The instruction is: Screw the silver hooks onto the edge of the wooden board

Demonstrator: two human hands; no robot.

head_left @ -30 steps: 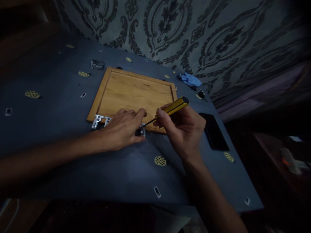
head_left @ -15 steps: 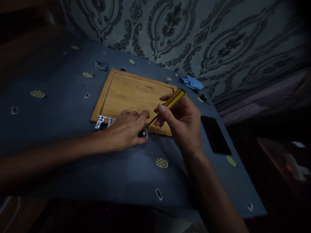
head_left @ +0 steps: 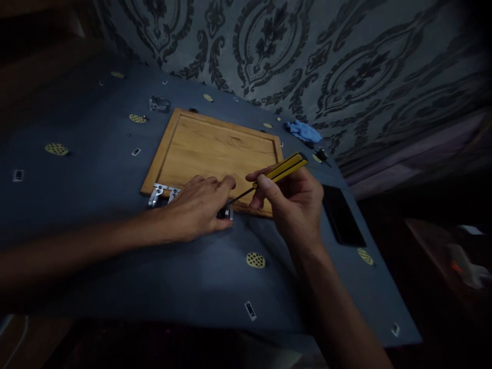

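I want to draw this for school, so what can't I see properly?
In the head view:
Wooden board, part of near edge: hidden by the left hand.
Tip of the screwdriver in the right hand: too small, dark.
Left forearm: cut off by the picture's left edge.
Pale thing at far right: too blurred to name.

A screwdriver (head_left: 283, 171), yellow-and-black handled, slants right of centre, its dark shaft running down-left to a silvery fitting (head_left: 229, 212), partly hidden; the wooden panel (head_left: 215, 146), honey-brown with a raised border, lies flat near mid-frame; silvery brackets (head_left: 157, 195) line its lower-left edge.
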